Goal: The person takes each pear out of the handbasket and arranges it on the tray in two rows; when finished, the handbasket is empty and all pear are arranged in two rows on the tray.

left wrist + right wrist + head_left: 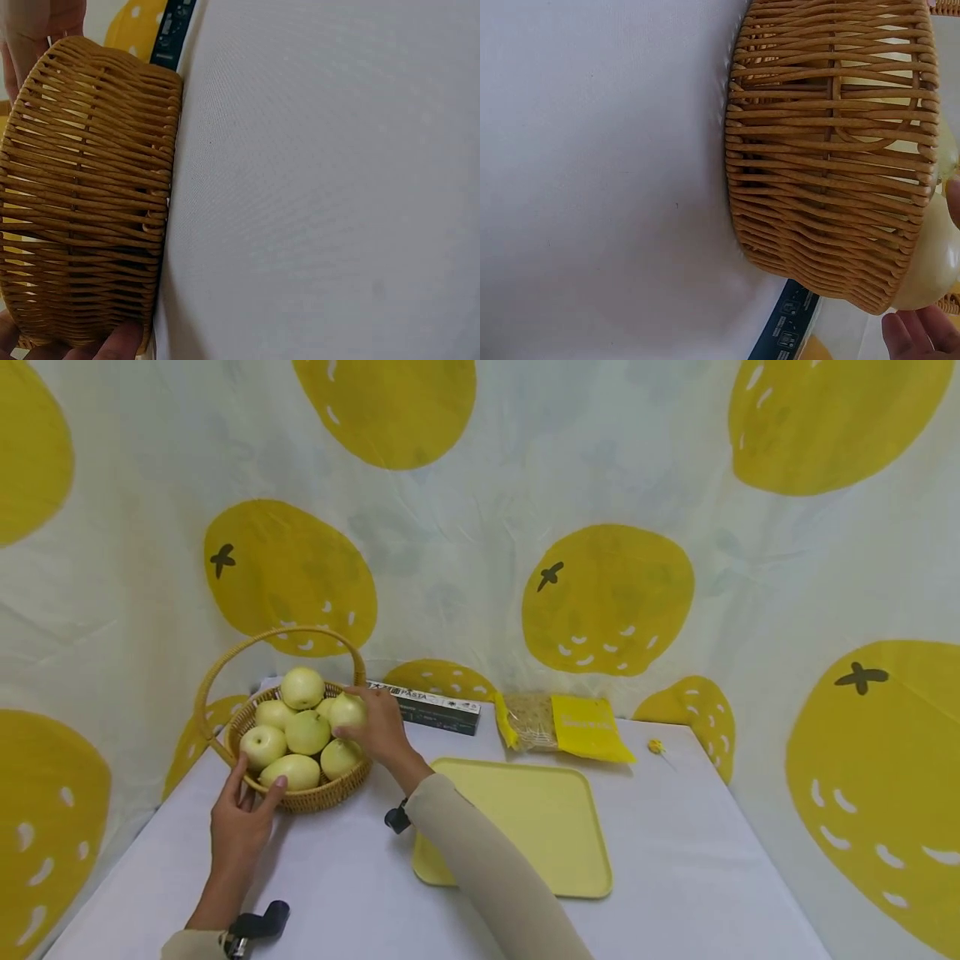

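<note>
A wicker basket [318,797] with a tall arched handle holds several pale yellow-green pears [308,732] at the left of the table. My left hand [238,822] grips its front left rim, thumb over the edge; in the left wrist view the fingertips [124,341] lie against the woven wall. At the basket's right side, my right hand [382,727] holds a pear [348,711] between thumb and fingers, just inside the rim near the handle's base. From the right wrist camera this pear [930,259] shows above the rim, with fingertips beneath it.
A yellow tray [525,818] lies right of the basket, partly under my right sleeve. Behind stand a dark PASTA box [438,713] and a yellow-and-clear food packet [562,727]. A small yellow flower-like item [656,747] lies far right. A fruit-print curtain [480,568] hangs behind the table.
</note>
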Demonstrator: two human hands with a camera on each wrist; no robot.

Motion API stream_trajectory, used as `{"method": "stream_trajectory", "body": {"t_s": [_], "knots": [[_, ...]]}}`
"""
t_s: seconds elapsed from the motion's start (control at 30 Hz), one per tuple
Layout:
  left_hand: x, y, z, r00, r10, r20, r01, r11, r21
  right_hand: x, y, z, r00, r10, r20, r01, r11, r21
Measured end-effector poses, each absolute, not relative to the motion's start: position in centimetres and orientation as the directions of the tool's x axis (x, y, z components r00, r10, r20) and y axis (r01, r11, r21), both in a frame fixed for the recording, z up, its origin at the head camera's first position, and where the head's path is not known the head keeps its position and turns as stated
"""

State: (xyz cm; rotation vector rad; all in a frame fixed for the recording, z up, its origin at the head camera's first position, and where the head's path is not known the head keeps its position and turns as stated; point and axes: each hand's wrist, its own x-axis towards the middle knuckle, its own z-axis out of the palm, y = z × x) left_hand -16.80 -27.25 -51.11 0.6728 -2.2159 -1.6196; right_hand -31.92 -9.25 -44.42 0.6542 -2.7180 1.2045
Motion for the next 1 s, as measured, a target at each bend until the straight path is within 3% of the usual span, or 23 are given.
{"method": "stream_trajectory", "body": {"t_s": [0.47,1.0], "knots": [[-16.7,-26.9,-50.9,-0.845,-0.535,-0.003,-0.158,0.244,0.957,-32.1,-9.1,-45.1,-0.893,-0.337,0.298,-0.45,0.647,-0.616],[-16.6,-26.9,-51.1,-0.844,-0.537,-0.012,-0.168,0.242,0.956,-30.8,-7.7,-45.7,-0.903,-0.258,0.344,-0.427,0.436,-0.792]]}}
